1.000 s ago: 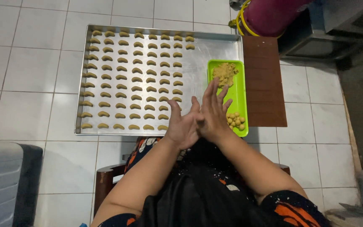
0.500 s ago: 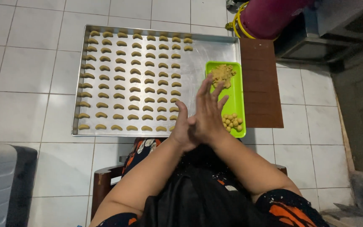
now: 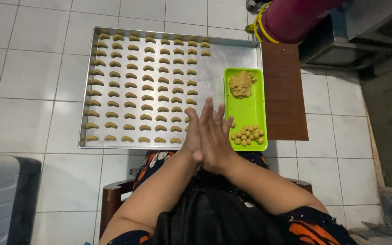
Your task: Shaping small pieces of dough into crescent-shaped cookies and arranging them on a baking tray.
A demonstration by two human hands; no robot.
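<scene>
You are pressing your left hand (image 3: 193, 136) and right hand (image 3: 216, 138) flat together, palm to palm with the fingers stretched out, just above the near edge of the metal baking tray (image 3: 237, 54) on the tiled floor (image 3: 28, 68). Whatever is sitting between the palms is hidden, so I cannot tell whether a dough piece is in there, though the pose suggests rolling. If so, be keeping the pressure light and even so the piece is lengthening without flattening, and be matching its size to the crescent-shaped dough pieces (image 3: 137, 86) lying in neat rows across the left part of the tray. The green plastic tray (image 3: 248, 109) is resting on the baking tray's right side, holding a dough lump (image 3: 242, 84) at its far end and small dough balls (image 3: 248, 134) at its near end, just beside your right fingers.
</scene>
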